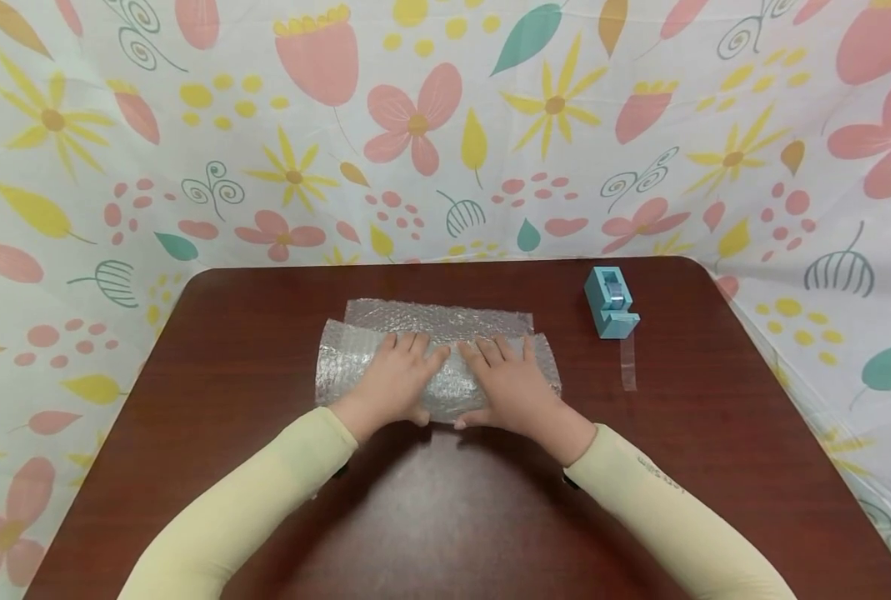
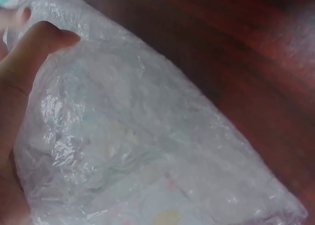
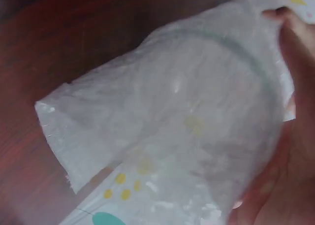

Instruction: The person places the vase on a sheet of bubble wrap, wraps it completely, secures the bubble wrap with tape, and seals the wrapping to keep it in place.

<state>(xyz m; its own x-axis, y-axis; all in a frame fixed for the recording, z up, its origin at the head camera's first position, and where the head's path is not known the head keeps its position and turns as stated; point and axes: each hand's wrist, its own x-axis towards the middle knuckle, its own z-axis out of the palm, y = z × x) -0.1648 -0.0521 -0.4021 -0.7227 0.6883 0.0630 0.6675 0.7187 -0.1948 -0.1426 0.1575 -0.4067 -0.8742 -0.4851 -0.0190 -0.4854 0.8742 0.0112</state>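
A clear bubble wrap roll point(image 1: 445, 387) lies across the middle of the table, its loose flap point(image 1: 437, 318) spread out behind it. My left hand point(image 1: 394, 379) holds the roll's left half, fingers over the top and thumb low on the near side. On the right half, my right hand point(image 1: 511, 383) holds it the same way, the two index fingertips close together. Through the bubble wrap point(image 3: 172, 87) in the right wrist view shows a dark greenish curved line; what lies inside is veiled. The left wrist view has the thumb point(image 2: 37, 43) against the bubble wrap point(image 2: 128, 102).
At the back right of the brown table point(image 1: 212, 350) stands a light blue tape dispenser point(image 1: 606, 304). A strip of clear tape point(image 1: 628, 367) hangs from it toward the near side. A flower-printed cloth point(image 1: 415, 192) rises behind the table and along its sides.
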